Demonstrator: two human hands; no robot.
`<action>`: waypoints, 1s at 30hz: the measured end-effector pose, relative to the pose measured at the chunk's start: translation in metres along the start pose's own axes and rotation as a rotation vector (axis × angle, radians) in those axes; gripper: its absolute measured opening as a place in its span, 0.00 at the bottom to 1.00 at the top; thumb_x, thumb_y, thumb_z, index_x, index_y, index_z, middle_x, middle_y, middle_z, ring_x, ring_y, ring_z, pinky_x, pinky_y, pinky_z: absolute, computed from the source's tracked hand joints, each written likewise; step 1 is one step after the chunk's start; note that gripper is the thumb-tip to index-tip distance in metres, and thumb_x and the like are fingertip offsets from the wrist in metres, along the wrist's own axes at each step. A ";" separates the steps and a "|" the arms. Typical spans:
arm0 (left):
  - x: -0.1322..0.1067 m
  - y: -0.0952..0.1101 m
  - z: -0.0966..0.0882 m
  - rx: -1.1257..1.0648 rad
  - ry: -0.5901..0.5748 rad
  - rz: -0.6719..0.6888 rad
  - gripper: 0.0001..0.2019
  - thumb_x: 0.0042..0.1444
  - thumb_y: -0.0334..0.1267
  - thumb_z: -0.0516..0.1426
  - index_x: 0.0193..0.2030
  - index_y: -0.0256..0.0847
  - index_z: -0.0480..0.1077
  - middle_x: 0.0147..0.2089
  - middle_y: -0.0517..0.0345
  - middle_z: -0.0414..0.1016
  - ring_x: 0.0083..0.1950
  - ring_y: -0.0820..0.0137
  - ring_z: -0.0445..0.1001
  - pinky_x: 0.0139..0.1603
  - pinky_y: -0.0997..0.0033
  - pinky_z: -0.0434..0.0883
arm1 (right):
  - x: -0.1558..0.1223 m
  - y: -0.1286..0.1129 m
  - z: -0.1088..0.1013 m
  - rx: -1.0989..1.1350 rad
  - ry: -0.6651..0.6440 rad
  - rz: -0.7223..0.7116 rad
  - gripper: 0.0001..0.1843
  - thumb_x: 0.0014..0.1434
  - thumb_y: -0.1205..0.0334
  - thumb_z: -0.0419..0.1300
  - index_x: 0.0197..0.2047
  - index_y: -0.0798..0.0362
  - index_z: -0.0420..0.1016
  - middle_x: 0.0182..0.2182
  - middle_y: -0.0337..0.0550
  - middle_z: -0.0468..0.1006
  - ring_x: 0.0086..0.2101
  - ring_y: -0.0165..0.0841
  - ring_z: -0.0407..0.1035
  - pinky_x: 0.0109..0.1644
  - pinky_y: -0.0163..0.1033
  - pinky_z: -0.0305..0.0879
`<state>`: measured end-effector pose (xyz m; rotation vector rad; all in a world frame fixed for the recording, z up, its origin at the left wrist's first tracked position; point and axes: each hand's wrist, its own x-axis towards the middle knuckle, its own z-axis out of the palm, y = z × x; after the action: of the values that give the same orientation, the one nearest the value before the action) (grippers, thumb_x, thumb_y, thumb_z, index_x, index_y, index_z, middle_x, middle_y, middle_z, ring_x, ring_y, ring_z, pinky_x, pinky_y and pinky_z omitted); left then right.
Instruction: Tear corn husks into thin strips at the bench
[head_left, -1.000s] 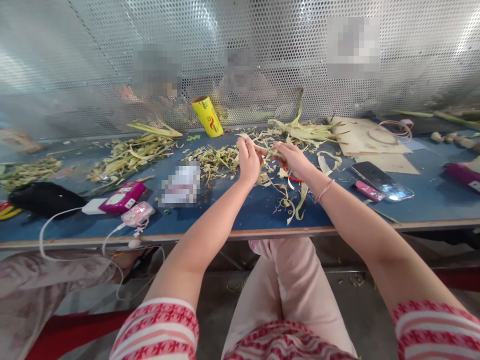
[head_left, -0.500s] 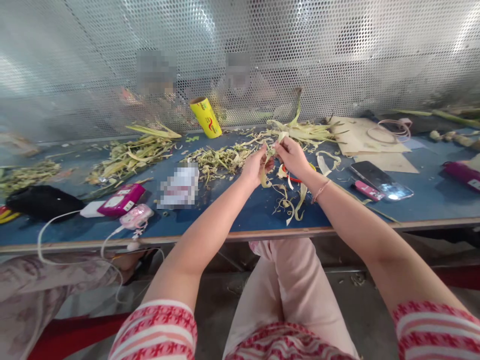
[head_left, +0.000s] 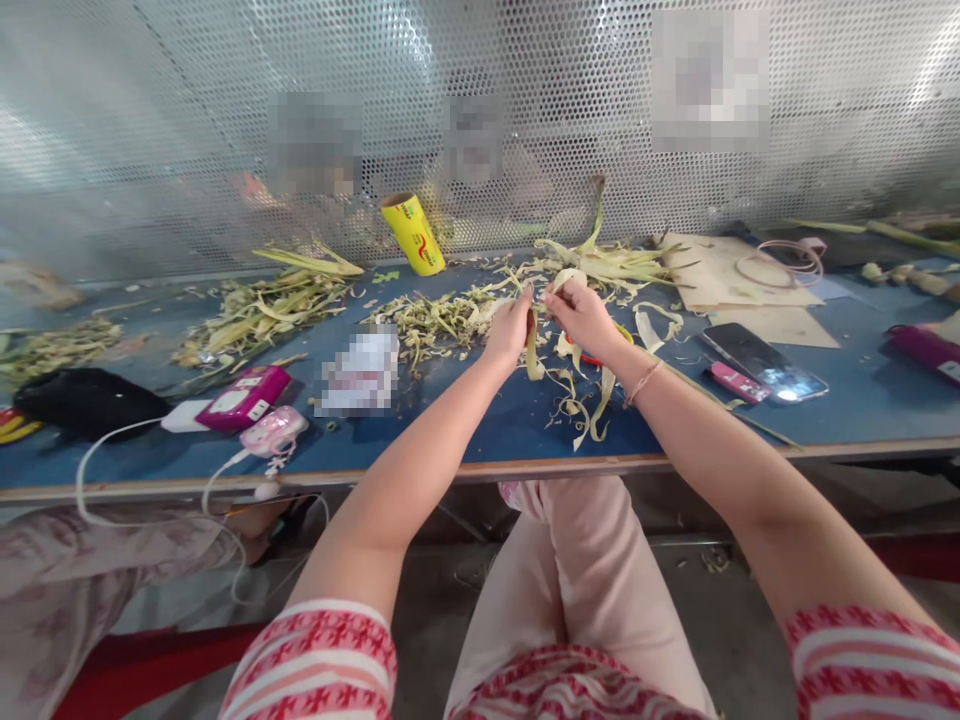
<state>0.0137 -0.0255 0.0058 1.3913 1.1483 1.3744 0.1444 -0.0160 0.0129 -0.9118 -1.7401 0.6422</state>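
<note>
My left hand and my right hand meet above the middle of the blue table. Both pinch a pale green leaf strip between the fingertips, and its loose end hangs down between them. Curled leaf strips lie on the table just below my right wrist. A red ring-shaped object shows partly under my right hand. A heap of shredded leaf bits lies to the left of my left hand.
A yellow roll stands tilted at the back by the perforated metal screen. Long leaves lie at left, more leaves at back. A phone and cardboard sheets lie right. Pink devices with white cables sit left.
My left hand came down and right from a raised position to meet my right hand. Both hands now hold the strip close together, lower over the table.
</note>
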 end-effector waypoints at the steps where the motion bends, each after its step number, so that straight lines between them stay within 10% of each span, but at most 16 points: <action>1: 0.000 0.000 -0.001 0.034 0.031 -0.006 0.32 0.55 0.70 0.46 0.20 0.42 0.59 0.14 0.62 0.54 0.16 0.77 0.58 0.20 0.72 0.59 | -0.001 -0.002 0.000 -0.022 0.002 -0.015 0.06 0.62 0.62 0.58 0.33 0.52 0.65 0.24 0.36 0.68 0.26 0.28 0.62 0.32 0.36 0.58; 8: -0.004 0.007 0.000 0.031 0.070 -0.016 0.27 0.61 0.61 0.49 0.24 0.40 0.64 0.20 0.60 0.67 0.19 0.75 0.67 0.26 0.71 0.70 | -0.009 -0.018 0.001 -0.220 -0.031 -0.086 0.02 0.59 0.64 0.60 0.36 0.54 0.72 0.26 0.40 0.75 0.29 0.33 0.69 0.40 0.40 0.64; 19: -0.004 0.010 -0.009 0.431 0.196 0.242 0.24 0.65 0.49 0.51 0.19 0.43 0.53 0.17 0.61 0.59 0.24 0.73 0.61 0.32 0.67 0.60 | -0.002 -0.006 0.006 -0.001 -0.037 0.164 0.04 0.58 0.67 0.57 0.34 0.51 0.64 0.23 0.37 0.73 0.23 0.32 0.71 0.34 0.41 0.69; 30: -0.010 0.018 -0.006 0.552 0.075 0.284 0.16 0.64 0.35 0.50 0.23 0.43 0.57 0.23 0.60 0.64 0.31 0.68 0.66 0.38 0.68 0.59 | 0.007 0.011 0.001 -0.191 -0.077 0.148 0.03 0.54 0.65 0.56 0.29 0.52 0.65 0.24 0.36 0.68 0.29 0.31 0.63 0.38 0.39 0.59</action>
<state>0.0092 -0.0393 0.0213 1.9668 1.4973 1.3665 0.1450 -0.0039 0.0076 -1.1706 -1.8376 0.6207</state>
